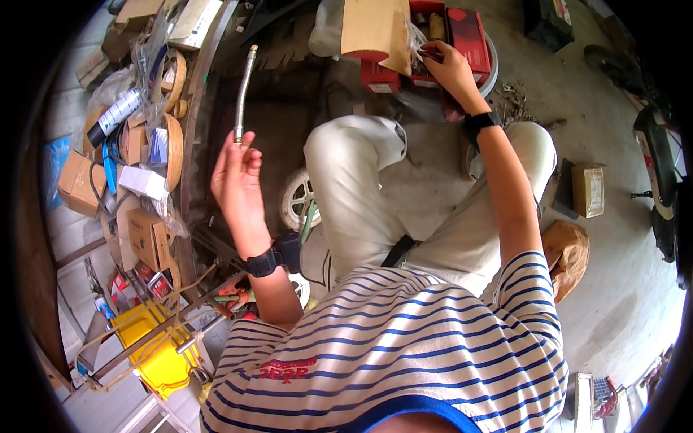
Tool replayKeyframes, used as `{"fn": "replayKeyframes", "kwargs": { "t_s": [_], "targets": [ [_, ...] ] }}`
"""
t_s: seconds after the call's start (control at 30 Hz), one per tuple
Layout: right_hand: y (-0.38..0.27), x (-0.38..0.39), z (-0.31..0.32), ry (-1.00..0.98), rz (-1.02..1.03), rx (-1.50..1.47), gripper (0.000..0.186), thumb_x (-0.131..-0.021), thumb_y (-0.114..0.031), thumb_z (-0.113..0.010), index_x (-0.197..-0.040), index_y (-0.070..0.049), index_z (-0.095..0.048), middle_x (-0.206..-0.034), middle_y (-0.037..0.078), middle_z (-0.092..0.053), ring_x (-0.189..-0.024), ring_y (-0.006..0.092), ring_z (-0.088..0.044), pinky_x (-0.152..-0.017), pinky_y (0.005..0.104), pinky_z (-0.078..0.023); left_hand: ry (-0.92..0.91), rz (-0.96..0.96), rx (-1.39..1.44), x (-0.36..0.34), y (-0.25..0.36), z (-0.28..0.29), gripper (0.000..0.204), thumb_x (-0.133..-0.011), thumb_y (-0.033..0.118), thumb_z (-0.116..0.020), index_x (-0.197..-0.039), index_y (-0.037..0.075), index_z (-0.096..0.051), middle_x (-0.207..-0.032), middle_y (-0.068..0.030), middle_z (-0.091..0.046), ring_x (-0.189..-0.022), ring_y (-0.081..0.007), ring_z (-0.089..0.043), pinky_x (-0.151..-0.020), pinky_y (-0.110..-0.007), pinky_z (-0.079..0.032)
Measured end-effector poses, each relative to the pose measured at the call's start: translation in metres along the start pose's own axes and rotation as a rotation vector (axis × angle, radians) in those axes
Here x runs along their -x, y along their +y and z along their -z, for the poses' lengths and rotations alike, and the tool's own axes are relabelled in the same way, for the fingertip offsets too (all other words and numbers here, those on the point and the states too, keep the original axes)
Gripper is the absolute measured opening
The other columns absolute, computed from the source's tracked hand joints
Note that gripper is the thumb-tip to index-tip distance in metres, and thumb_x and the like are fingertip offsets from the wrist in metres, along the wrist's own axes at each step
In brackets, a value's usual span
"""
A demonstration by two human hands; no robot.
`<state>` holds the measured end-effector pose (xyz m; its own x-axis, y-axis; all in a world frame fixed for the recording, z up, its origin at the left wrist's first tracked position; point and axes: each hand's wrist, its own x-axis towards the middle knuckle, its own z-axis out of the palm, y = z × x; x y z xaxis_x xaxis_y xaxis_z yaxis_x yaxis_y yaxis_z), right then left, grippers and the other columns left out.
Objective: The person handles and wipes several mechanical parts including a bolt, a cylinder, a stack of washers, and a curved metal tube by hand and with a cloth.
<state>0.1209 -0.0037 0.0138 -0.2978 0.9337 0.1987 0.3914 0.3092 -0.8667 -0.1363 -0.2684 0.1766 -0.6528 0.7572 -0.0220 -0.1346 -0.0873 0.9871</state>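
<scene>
While the person sits with knees bent, the striped shirt fills the lower centre of the frame and pale trousers run up the middle. Left hand: raised at centre left, black watch on the wrist, fingers curled loosely around the lower end of a flexible metal hose. The hose stands nearly upright and rises toward the upper left of centre, its brass-coloured fitting at the top end free. Right hand: reached forward at upper centre right, black band on the wrist, fingers pinched together among the contents of a red box; whether they have hold of anything cannot be told. A brown cardboard piece stands just left of that hand.

A small white wheel lies beside the left knee. Lower left: yellow container and orange-handled pliers. Along the left edge, small cardboard boxes and packets are piled up. Right side: a brown bag and a small carton rest on the concrete floor. A dark vehicle part shows at far right.
</scene>
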Motion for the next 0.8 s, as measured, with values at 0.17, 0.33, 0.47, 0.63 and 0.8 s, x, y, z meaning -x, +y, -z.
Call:
{"fn": "replayKeyframes", "kwargs": {
  "t_s": [0.17, 0.33, 0.47, 0.63, 0.8],
  "targets": [
    [-0.02, -0.004, 0.016, 0.075, -0.111, -0.506, 0.04, -0.085, -0.021, -0.059, -0.119, -0.001, -0.057, -0.103, 0.008, -0.063, -0.094, 0.0147, -0.059, -0.086, 0.0263, -0.044, -0.24, 0.047, 0.131, -0.013, -0.03, -0.064, 0.035, -0.095, 0.012, -0.055, -0.125, -0.006, -0.052, -0.103, -0.0134, -0.064, -0.079, -0.0118, -0.058, -0.073, -0.024, -0.049],
    [-0.083, -0.007, 0.09, 0.092, -0.098, -0.945, 0.046, -0.094, -0.021, -0.053, -0.134, -0.002, -0.043, -0.117, 0.01, -0.059, -0.097, 0.0158, -0.061, -0.086, 0.0265, -0.047, -0.531, 0.183, 0.289, -0.034, -0.064, -0.168, 0.033, -0.096, 0.014, -0.052, -0.123, -0.005, -0.054, -0.097, -0.0103, -0.064, -0.078, -0.0115, -0.058, -0.069, -0.024, -0.048],
    [-0.085, -0.032, 0.122, 0.157, -0.149, -1.045, 0.044, -0.096, -0.019, -0.051, -0.136, -0.003, -0.039, -0.109, 0.01, -0.063, -0.085, 0.0142, -0.065, -0.073, 0.0237, -0.052, -0.664, 0.199, 0.196, -0.064, -0.098, -0.241, 0.03, -0.097, 0.013, -0.049, -0.122, -0.004, -0.053, -0.099, -0.0101, -0.064, -0.082, -0.0123, -0.06, -0.072, -0.025, -0.05],
    [-0.033, -0.043, 0.134, 0.238, -0.124, -1.114, 0.017, -0.094, -0.008, -0.054, -0.11, -0.006, -0.049, -0.099, 0.01, -0.065, -0.074, 0.0154, -0.065, -0.063, 0.0254, -0.053, -0.934, 0.072, -0.306, -0.09, -0.132, -0.3, 0.027, -0.097, 0.026, -0.051, -0.104, 0.0, -0.056, -0.08, -0.002, -0.059, -0.073, -0.0078, -0.056, -0.067, -0.023, -0.046],
    [-0.013, -0.039, 0.13, 0.169, -0.247, -1.024, 0.014, -0.093, -0.006, -0.055, -0.104, -0.005, -0.048, -0.103, 0.01, -0.063, -0.074, 0.0153, -0.065, -0.064, 0.0249, -0.054, -0.879, 0.033, -0.462, -0.099, -0.16, -0.319, 0.041, -0.099, 0.04, -0.044, -0.081, 0.004, -0.053, -0.066, 0.0031, -0.048, -0.061, -0.0058, -0.046, -0.055, -0.024, -0.037]
  ]
}}
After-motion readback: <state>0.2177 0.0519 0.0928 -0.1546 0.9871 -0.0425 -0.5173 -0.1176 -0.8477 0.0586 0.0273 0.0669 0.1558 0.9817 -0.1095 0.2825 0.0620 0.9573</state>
